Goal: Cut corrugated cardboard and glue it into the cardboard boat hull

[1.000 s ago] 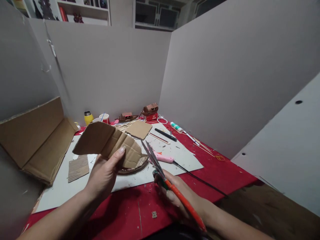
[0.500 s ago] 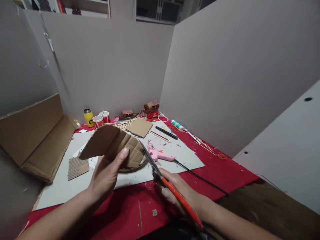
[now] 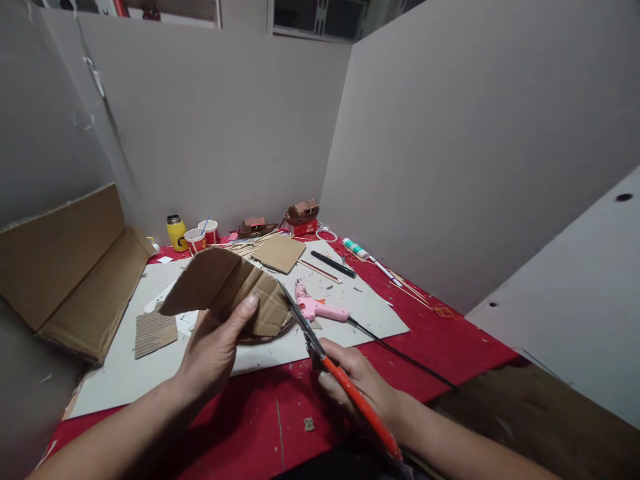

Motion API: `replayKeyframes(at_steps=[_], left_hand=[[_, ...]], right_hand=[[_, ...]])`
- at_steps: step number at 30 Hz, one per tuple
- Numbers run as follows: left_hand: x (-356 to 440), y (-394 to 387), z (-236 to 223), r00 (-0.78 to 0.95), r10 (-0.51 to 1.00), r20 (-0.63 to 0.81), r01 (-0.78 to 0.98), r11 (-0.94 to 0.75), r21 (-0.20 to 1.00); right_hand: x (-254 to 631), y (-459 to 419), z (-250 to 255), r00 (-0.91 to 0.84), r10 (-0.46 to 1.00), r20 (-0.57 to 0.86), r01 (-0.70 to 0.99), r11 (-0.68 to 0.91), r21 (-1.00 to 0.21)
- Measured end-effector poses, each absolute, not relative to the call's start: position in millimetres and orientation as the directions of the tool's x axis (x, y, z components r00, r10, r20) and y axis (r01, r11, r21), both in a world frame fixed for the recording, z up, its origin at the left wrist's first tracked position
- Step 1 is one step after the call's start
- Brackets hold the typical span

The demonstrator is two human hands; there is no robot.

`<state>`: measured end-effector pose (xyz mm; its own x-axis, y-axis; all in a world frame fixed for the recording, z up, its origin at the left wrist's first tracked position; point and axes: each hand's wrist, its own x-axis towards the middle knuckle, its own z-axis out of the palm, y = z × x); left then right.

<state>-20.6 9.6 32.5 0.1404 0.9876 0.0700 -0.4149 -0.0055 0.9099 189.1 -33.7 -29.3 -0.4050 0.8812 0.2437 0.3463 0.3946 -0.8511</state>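
Note:
My left hand (image 3: 213,350) grips a bent piece of brown cardboard (image 3: 223,287) and holds it up over the table, thumb on its near face. My right hand (image 3: 357,383) is closed round the orange handles of a pair of scissors (image 3: 330,363). The dark blades point up and left, and their tips meet the right edge of the cardboard. Under the cardboard lies a round woven piece (image 3: 265,333), mostly hidden.
A pink glue gun (image 3: 317,309) with a black cord lies on a white sheet (image 3: 120,373) over the red table. A large folded cardboard (image 3: 70,267) leans at the left. Cups, a yellow bottle (image 3: 176,233), small models, sticks, a pen and a glue tube sit at the back. Grey panels wall the table in.
The scissors' blades, apart a second ago, have come together at the cardboard's right edge. The cardboard and my left hand have hardly moved.

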Motion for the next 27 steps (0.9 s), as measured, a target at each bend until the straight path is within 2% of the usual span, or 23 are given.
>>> replayKeyframes(at_steps=[11,19,27], left_hand=[[-21,11,32,0.143,0.987,0.068,-0.357,-0.013,0.934],[-20,8,25,0.122,0.991,0.055,-0.275,-0.020,0.961],[-21,9,21,0.173,0.984,0.042,-0.318,0.015,0.948]], right_hand=[[187,-34,-34,-0.388,0.870,0.305,0.295,0.430,-0.853],[193,-33,-24,-0.402,0.880,0.254,0.465,0.435,-0.771],[191,-36,-39,-0.395,0.885,0.245,0.320,0.382,-0.867]])
